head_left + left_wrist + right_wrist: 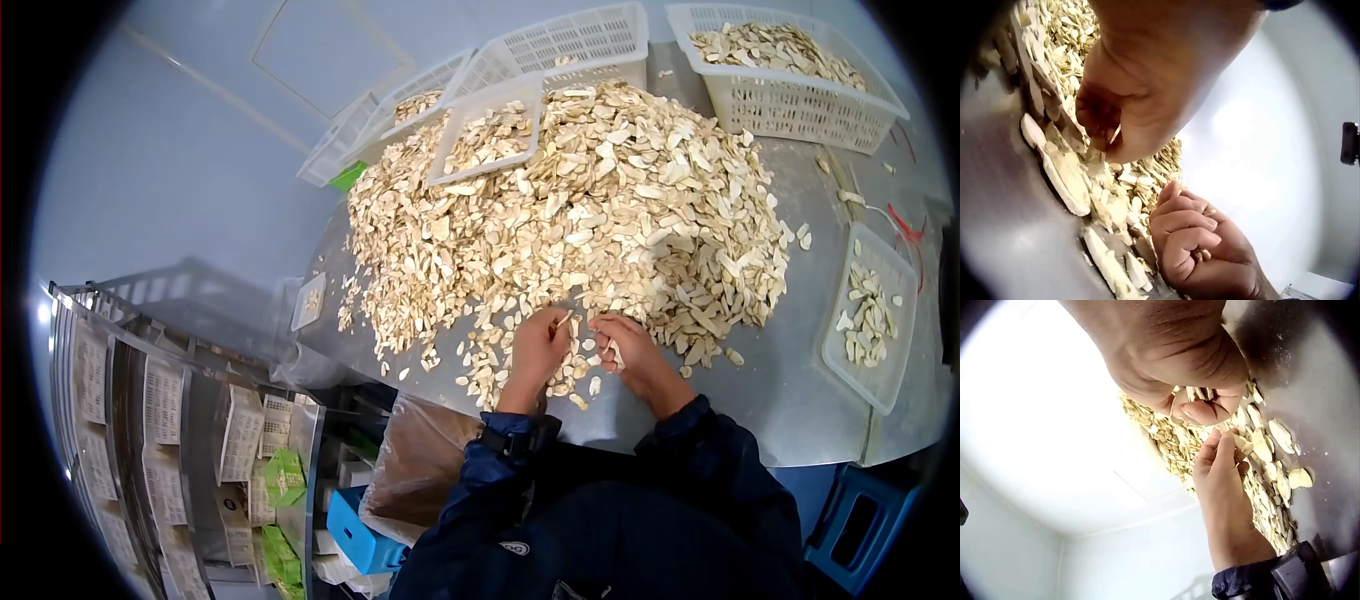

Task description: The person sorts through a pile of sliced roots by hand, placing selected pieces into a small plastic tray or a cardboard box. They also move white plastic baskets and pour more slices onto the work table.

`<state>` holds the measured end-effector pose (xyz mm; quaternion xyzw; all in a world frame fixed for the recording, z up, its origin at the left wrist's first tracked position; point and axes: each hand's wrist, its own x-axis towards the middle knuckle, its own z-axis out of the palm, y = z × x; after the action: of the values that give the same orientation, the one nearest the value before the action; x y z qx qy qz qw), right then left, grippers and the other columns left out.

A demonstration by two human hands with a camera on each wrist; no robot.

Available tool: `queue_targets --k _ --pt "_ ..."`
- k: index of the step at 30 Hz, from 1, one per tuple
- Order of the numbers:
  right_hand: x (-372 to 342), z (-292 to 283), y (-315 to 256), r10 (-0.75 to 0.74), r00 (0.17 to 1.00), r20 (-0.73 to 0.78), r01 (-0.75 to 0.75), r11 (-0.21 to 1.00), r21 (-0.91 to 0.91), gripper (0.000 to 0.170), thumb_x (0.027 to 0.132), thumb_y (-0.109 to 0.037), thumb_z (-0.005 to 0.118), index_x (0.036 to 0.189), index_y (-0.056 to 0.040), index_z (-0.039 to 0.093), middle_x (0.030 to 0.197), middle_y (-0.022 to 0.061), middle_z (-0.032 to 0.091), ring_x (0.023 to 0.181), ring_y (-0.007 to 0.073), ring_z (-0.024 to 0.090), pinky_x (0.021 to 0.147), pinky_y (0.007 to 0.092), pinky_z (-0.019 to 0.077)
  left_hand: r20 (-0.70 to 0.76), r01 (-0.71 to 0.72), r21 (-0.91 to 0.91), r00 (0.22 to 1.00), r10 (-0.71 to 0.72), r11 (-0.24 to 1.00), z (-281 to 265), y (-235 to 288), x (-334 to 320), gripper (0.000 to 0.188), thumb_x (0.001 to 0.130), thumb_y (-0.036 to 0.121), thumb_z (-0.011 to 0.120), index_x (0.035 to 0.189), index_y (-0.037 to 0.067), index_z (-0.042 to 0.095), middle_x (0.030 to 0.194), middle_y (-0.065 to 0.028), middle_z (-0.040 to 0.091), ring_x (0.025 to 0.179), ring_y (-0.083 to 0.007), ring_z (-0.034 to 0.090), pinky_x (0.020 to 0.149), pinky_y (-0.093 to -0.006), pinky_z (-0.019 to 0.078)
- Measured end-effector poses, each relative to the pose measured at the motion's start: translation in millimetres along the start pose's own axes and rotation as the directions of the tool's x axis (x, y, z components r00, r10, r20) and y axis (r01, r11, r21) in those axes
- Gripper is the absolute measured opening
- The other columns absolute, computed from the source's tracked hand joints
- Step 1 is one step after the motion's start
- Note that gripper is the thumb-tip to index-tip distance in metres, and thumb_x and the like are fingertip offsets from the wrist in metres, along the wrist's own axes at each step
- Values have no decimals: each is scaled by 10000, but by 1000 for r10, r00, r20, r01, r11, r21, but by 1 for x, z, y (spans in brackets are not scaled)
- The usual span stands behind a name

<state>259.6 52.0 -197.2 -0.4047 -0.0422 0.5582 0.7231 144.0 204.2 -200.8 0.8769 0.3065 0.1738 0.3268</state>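
A large heap of pale, brown-edged dried slices (600, 200) covers the metal table, with loose ones spread along its near edge. My left hand (538, 350) is over these loose slices and pinches one slice (1242, 446) between thumb and fingers. Beside it, my right hand (640, 362) curls its fingers around a few slices (1194, 395), which show between the fingers and palm in the right wrist view. The two hands are close together, fingertips facing each other. In the left wrist view, long slices (1063, 172) lie on the metal below the left hand.
A shallow plastic tray (440, 182) of slices sits on the heap. White perforated baskets (800, 108) stand behind it. Another tray (890, 392) with slices lies at right. Below left are a lined bin (420, 450), a blue stool (365, 540) and a rack (130, 335).
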Motion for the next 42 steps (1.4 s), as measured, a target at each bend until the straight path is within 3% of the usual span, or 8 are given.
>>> queue_targets --k 6,9,12,15,18,31,37,42 --pt "2 -1 4 -1 1000 2 1 1000 9 154 959 -203 607 1034 -78 656 814 -20 531 626 74 452 518 236 364 -49 18 -463 998 -46 886 -4 -18 -3 190 949 107 680 1085 -22 647 760 24 598 634 -38 500 562 -216 415" --pt "2 -1 5 1 1000 2 -1 999 -39 165 965 -214 602 1039 -77 657 826 -21 533 628 75 454 523 240 367 99 119 -656 993 -71 746 -9 -21 -3 229 969 107 663 1173 12 618 829 29 603 672 -27 534 576 -194 426" --pt "0 2 6 9 1000 1 -8 996 -91 189 976 -247 591 1040 -83 659 829 -19 540 632 79 470 526 240 371 173 200 -717 979 -108 668 -15 -6 -9 252 974 118 661 1202 25 607 831 26 616 673 -35 550 587 -186 434" --pt "0 5 7 30 999 20 -27 990 -140 252 1000 -302 552 1038 -75 656 827 -9 553 641 83 498 524 246 384 252 302 -667 952 -175 681 -21 21 -19 238 980 129 654 1193 31 612 836 20 630 670 -45 566 590 -190 443" --pt "1 1 11 38 994 105 -25 992 -122 324 1021 -359 503 1030 -67 645 820 -1 562 648 87 519 521 254 396 275 210 -703 962 -13 679 -15 20 -25 235 986 141 649 1190 30 616 826 14 634 672 -46 569 594 -194 451" --pt "-1 3 9 52 990 135 -35 992 -125 384 1039 -411 445 1042 -79 637 831 -11 531 709 105 507 589 268 399 277 246 -692 959 -65 679 -13 31 -27 207 1015 119 583 1190 13 616 928 -35 700 700 -63 584 632 -211 481" --pt "-5 6 5 23 996 86 -6 981 -194 267 1014 -303 536 1078 -66 643 834 -9 538 666 98 501 552 253 390 128 187 -719 982 -136 670 -19 18 -26 199 1010 125 588 1172 17 627 961 -39 710 694 -53 576 617 -205 473" --pt "-1 4 10 14 997 80 3 976 -216 238 1004 -270 559 1070 -57 640 839 -8 543 656 90 497 544 242 384 -17 102 -570 991 -136 815 -29 -5 -28 189 999 114 586 1142 8 650 928 -22 705 686 -49 578 597 -198 458"
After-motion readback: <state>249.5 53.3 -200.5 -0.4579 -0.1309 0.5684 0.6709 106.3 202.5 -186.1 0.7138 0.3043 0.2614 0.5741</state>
